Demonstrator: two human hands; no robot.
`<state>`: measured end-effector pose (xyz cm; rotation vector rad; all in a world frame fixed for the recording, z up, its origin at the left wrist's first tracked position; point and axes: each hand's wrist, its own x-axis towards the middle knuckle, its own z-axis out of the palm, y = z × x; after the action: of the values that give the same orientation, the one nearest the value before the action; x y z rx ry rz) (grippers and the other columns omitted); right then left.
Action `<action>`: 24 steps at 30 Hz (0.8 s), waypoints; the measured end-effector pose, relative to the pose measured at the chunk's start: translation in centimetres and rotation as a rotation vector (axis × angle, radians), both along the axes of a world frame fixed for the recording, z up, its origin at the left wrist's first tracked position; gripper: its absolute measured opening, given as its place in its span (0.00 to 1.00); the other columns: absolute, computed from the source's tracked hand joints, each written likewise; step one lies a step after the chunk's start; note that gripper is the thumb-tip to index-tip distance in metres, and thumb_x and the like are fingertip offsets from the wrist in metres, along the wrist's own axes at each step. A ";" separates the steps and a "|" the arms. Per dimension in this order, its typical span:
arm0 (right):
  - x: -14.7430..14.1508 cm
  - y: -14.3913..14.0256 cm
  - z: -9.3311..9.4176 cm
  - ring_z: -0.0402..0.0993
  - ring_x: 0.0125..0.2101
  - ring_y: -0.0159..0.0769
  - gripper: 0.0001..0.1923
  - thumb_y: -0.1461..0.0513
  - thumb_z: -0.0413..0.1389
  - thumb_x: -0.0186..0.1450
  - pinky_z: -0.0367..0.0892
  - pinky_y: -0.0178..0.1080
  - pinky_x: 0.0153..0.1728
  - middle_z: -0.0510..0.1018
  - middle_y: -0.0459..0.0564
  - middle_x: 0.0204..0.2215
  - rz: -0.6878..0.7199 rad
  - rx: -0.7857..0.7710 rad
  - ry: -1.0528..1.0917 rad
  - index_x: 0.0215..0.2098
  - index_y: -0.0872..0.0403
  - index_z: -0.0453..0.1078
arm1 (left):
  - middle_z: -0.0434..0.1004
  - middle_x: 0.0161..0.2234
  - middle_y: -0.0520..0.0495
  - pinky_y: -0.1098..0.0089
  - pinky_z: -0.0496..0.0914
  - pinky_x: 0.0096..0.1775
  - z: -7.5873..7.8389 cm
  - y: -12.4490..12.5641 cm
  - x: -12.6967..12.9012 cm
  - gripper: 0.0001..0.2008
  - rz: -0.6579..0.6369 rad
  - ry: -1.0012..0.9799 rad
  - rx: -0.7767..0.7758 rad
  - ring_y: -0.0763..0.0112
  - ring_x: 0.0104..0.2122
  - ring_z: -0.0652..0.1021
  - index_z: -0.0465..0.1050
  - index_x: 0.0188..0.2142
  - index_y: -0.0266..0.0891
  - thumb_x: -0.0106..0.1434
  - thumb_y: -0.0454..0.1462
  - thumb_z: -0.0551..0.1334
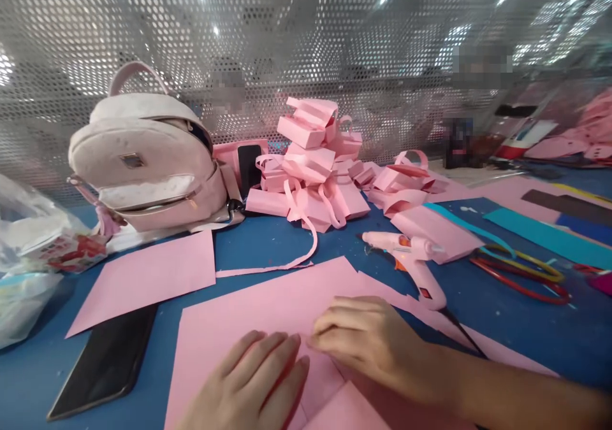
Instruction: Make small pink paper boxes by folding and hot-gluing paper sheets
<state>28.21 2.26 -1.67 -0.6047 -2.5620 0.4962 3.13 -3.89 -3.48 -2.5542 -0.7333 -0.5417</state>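
A pink paper sheet lies flat on the blue table as the left hand presses it, fingers extended, and the right hand pinches its fold (fingertips curled); a glue gun rests just beyond.

Left hand flat, fingers together; right hand palm-down, fingertips meeting left's.
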 end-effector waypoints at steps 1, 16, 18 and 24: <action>0.1 0.0 0.0 0.76 0.36 0.32 0.22 0.58 0.42 0.78 0.69 0.36 0.38 0.83 0.48 0.38 0.014 -0.001 -0.013 0.42 0.51 0.79 | 0.83 0.49 0.49 0.64 0.77 0.44 -0.2 0.0 0.0 0.20 0.001 -0.005 -0.008 0.63 0.45 0.82 0.77 0.52 0.40 0.74 0.30 0.48; 0.2 0.3 0.4 0.76 0.40 0.35 0.22 0.66 0.38 0.78 0.69 0.39 0.44 0.84 0.50 0.42 0.088 0.134 -0.076 0.46 0.54 0.75 | 0.79 0.55 0.50 0.66 0.75 0.52 -1.7 0.4 -0.8 0.19 0.013 0.011 -0.048 0.65 0.51 0.80 0.75 0.56 0.43 0.77 0.34 0.48; 0.0 0.4 0.6 0.76 0.40 0.34 0.23 0.66 0.37 0.78 0.69 0.39 0.45 0.84 0.49 0.42 0.087 0.157 -0.074 0.46 0.54 0.75 | 0.79 0.55 0.52 0.67 0.76 0.51 -1.6 0.6 -0.8 0.19 0.002 0.007 -0.041 0.66 0.50 0.80 0.76 0.55 0.43 0.77 0.33 0.47; -0.2 0.7 1.2 0.72 0.33 0.35 0.16 0.63 0.45 0.77 0.67 0.40 0.39 0.82 0.48 0.38 0.123 0.191 -0.154 0.40 0.52 0.76 | 0.80 0.54 0.52 0.68 0.76 0.51 -1.3 0.9 -1.0 0.18 -0.027 0.007 -0.066 0.67 0.50 0.80 0.76 0.55 0.44 0.77 0.34 0.49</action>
<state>28.04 2.94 -0.43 -0.4347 -2.7641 0.2485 2.18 -2.97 -4.78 -2.6292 -0.7271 -0.5250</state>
